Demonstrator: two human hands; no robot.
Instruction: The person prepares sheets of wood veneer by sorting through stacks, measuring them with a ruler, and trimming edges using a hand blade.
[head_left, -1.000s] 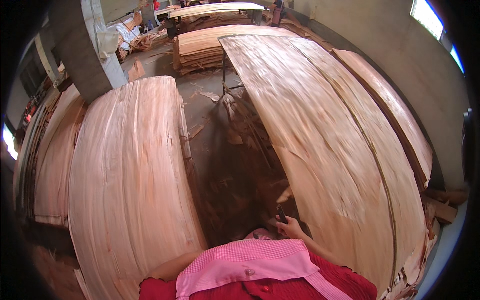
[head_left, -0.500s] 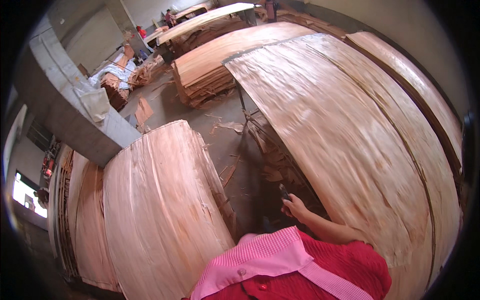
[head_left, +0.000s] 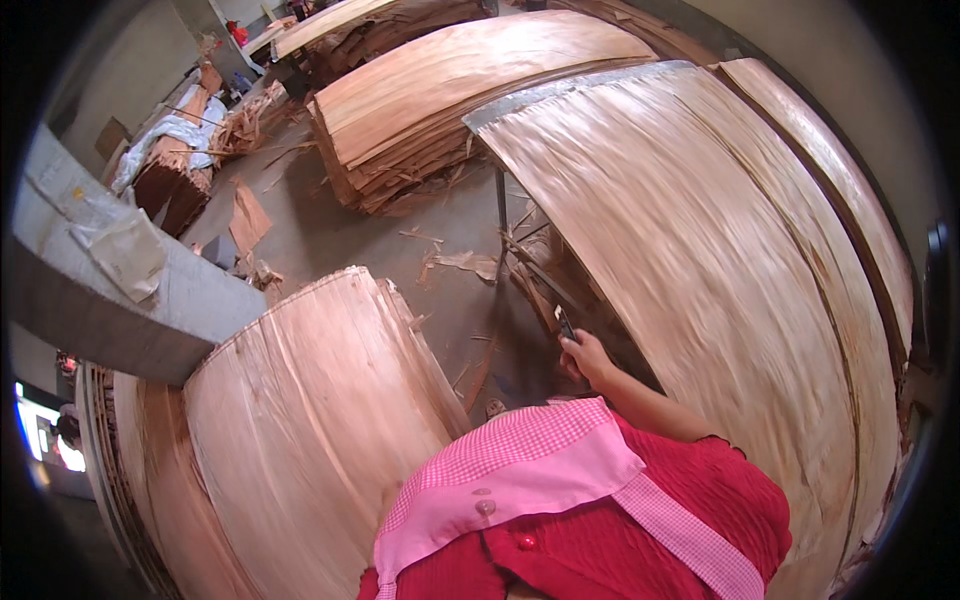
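My right hand (head_left: 588,360) is closed around a dark-handled utility knife (head_left: 564,324), its pale tip pointing up and away from me. It hovers over the gap between two veneer stacks, beside the near left edge of the large veneer sheet (head_left: 660,230) on the right-hand table. That sheet lies flat, with a long dark seam down its right part. Of my left arm only a small skin-coloured strip (head_left: 388,497) shows beside the pink checked apron (head_left: 510,450); its fingers are hidden. Closest to it is the left veneer stack (head_left: 320,390).
Another veneer stack (head_left: 470,70) stands behind the gap. Torn veneer scraps (head_left: 465,264) lie on the concrete floor (head_left: 375,235). A grey pillar (head_left: 110,280) rises at the left. A long veneer-topped pile (head_left: 820,180) runs along the right wall. A person (head_left: 68,428) is at the far left.
The view has shifted, so the left stack and pillar sit lower and further left. My right hand has moved a little up and forward, still gripping the knife.
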